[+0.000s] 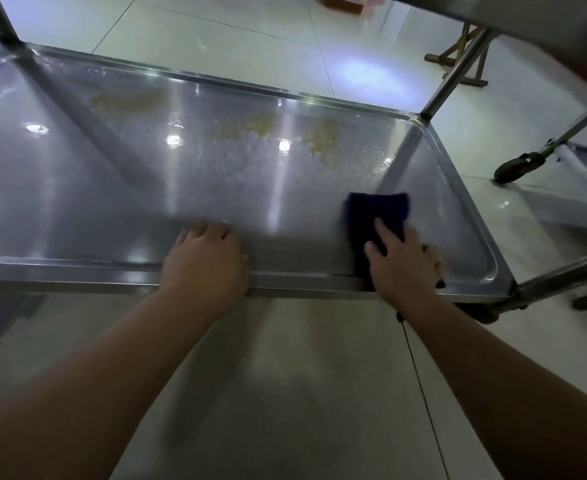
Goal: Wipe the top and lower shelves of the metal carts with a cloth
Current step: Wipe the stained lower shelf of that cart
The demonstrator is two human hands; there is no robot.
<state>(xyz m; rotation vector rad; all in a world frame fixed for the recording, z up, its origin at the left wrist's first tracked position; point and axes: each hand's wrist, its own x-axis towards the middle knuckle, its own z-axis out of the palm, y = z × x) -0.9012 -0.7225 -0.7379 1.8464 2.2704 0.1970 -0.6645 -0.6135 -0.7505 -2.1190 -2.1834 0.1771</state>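
Now right hand (pixel 403 263) presses cloth (pixel 378 209) flat, fingers spread, at shelf's (pixel 77 268) near-right corner; left hand (pixel 205 261) rests empty on its near rim. Best to work toward far-side stains (pixel 323 136).

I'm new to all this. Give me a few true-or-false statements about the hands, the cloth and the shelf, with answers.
1. The right hand presses a dark blue cloth flat on the steel shelf. True.
2. The left hand holds a spray bottle. False: it holds nothing and rests on the shelf's front rim.
3. Yellowish-brown stains lie near the shelf's far edge. True.
4. The cloth lies on top of the stains. False: it is at the near right part of the shelf, apart from them.
5. A black caster wheel shows on the floor to the right of the shelf. True.
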